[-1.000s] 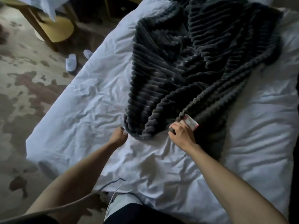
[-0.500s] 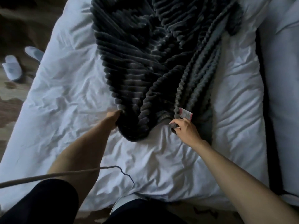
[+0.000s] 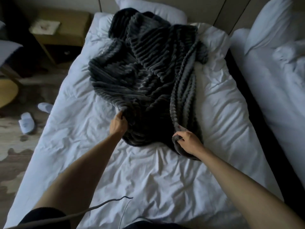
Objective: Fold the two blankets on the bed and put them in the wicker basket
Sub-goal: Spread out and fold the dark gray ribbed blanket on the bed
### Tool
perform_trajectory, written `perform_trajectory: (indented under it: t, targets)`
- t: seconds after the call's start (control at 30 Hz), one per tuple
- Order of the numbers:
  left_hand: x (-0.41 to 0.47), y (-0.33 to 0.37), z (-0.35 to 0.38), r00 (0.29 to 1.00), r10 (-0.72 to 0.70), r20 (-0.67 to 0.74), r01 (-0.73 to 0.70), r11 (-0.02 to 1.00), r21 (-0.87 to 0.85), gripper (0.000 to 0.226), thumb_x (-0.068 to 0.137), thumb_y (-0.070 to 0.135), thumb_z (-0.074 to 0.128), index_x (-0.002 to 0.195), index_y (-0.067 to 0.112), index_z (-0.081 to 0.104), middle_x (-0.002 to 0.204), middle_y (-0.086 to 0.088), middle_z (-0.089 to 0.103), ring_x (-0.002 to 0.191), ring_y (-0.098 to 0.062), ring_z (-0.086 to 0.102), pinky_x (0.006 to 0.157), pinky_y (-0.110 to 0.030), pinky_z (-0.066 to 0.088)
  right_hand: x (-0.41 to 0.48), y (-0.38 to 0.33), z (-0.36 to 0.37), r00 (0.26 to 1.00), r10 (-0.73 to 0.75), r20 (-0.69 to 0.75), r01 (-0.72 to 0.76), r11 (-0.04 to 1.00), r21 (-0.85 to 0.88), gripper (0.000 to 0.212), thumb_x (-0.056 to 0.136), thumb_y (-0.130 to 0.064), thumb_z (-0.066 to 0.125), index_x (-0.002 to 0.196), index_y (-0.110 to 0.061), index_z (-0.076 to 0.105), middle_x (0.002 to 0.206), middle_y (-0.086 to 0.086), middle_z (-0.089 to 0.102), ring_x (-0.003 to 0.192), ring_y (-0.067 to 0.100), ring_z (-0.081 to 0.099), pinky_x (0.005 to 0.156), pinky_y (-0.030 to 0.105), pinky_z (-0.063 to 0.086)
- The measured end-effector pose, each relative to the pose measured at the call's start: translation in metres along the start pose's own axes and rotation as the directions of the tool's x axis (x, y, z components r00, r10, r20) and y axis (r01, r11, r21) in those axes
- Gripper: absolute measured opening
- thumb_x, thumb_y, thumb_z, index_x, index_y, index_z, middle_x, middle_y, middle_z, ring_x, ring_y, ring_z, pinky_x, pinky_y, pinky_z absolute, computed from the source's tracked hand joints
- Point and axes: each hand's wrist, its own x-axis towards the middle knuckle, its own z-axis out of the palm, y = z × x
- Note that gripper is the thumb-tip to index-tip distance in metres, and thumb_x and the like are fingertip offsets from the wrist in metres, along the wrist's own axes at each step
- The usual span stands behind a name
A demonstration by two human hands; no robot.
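While left hand (image 3: pixel 118 124) and right hand (image 3: pixel 188 141) grip its near edge, blanket (image 3: pixel 148 71) rumpled beyond

The blanket (image 3: pixel 148 71) in my left hand (image 3: pixel 118 123) and right hand (image 3: pixel 188 141) is thick dark-grey plush cloth, deeply ribbed, with a faint sheen on the ridges. The bed (image 3: pixel 165 179) has a white cover of matt cloth, heavily creased. The 2 slippers (image 3: pixel 26 124) look like pale soft cloth; the bedside cabinet (image 3: pixel 69 30), matt brown wood.

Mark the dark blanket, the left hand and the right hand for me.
dark blanket (image 3: pixel 148 66), head view, ribbed middle of the heap.
left hand (image 3: pixel 118 123), head view, back of the hand.
right hand (image 3: pixel 189 141), head view, back of the hand.
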Motion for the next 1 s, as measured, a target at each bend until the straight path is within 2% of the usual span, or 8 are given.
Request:
perform_trajectory:
  t: [0.17,0.33,0.43,0.5,0.6,0.73,0.87,1.0]
  targets:
    - [-0.022,0.081,-0.020,0.967,0.207,-0.151,-0.193,0.976,0.100,0.038,0.091,0.019,0.035,0.121,0.033,0.054,0.110,-0.018,0.066,0.097,-0.037,0.062,0.083,-0.040,0.050,-0.014,0.022,-0.054,0.989,-0.053,-0.139,0.050,0.998,-0.027,0.021,0.086,-0.020,0.061,0.105,-0.026,0.069,0.103,0.010,0.065,0.102,0.026,0.061,0.088,0.031,0.048]
    - [-0.066,0.145,-0.020,0.817,0.499,-0.290,-0.457,0.866,0.204,0.043,0.090,0.006,0.041,0.123,0.027,0.059,0.119,-0.007,0.066,0.102,-0.029,0.062,0.084,-0.035,0.050,-0.008,0.030,-0.098,0.968,-0.160,-0.194,0.164,0.987,0.003,0.018,0.084,-0.027,0.062,0.100,-0.028,0.069,0.099,0.005,0.069,0.098,0.022,0.063,0.084,0.030,0.050]
    - [-0.100,0.150,-0.002,0.736,0.650,-0.191,-0.596,0.755,0.272,0.046,0.080,-0.007,0.046,0.110,0.018,0.071,0.122,-0.004,0.064,0.109,-0.022,0.062,0.087,-0.022,0.043,-0.003,0.026,-0.108,0.950,-0.253,-0.181,0.259,0.966,0.011,0.019,0.083,-0.029,0.060,0.101,-0.030,0.067,0.101,0.003,0.067,0.103,0.021,0.062,0.086,0.032,0.050]
    - [-0.122,0.138,0.010,0.721,0.693,-0.012,-0.657,0.689,0.306,0.047,0.073,-0.009,0.047,0.104,0.013,0.075,0.124,-0.011,0.064,0.116,-0.027,0.061,0.096,-0.024,0.043,-0.001,0.022,-0.110,0.942,-0.288,-0.172,0.289,0.957,-0.020,0.027,0.082,-0.037,0.059,0.109,-0.034,0.062,0.105,0.002,0.064,0.104,0.021,0.061,0.089,0.037,0.050]
    - [-0.157,0.105,0.031,0.728,0.625,0.282,-0.685,0.642,0.343,0.037,0.071,0.000,0.066,0.106,0.010,0.075,0.129,-0.017,0.061,0.120,-0.026,0.059,0.101,-0.027,0.045,0.003,0.021,-0.104,0.940,-0.331,-0.084,0.328,0.944,-0.047,0.035,0.082,-0.038,0.059,0.117,-0.040,0.055,0.113,0.002,0.060,0.108,0.023,0.060,0.092,0.040,0.049]
    - [-0.196,0.043,0.073,0.865,0.195,0.462,-0.385,0.850,0.361,0.032,0.089,0.013,0.060,0.120,0.020,0.067,0.128,-0.006,0.062,0.116,-0.021,0.059,0.099,-0.026,0.044,0.001,0.034,-0.082,0.943,-0.329,0.045,0.332,0.932,-0.144,0.023,0.082,-0.032,0.055,0.103,-0.041,0.061,0.108,0.002,0.062,0.106,0.025,0.061,0.087,0.037,0.050]
    - [-0.220,-0.011,0.093,0.864,0.026,0.502,-0.217,0.920,0.327,0.029,0.093,0.006,0.051,0.117,0.014,0.067,0.121,-0.006,0.066,0.101,-0.014,0.058,0.087,-0.017,0.040,-0.002,0.041,-0.051,0.933,-0.326,0.150,0.352,0.914,-0.200,0.024,0.082,-0.022,0.053,0.098,-0.036,0.064,0.104,0.003,0.065,0.106,0.024,0.058,0.084,0.032,0.049]
    - [-0.209,-0.053,0.092,0.917,-0.167,0.362,0.039,0.941,0.336,0.035,0.094,0.009,0.043,0.122,0.015,0.063,0.128,-0.008,0.062,0.118,-0.027,0.057,0.100,-0.029,0.042,-0.003,0.036,-0.016,0.920,-0.312,0.236,0.360,0.911,-0.202,0.023,0.083,-0.014,0.051,0.096,-0.027,0.065,0.104,0.007,0.061,0.109,0.025,0.052,0.088,0.032,0.044]
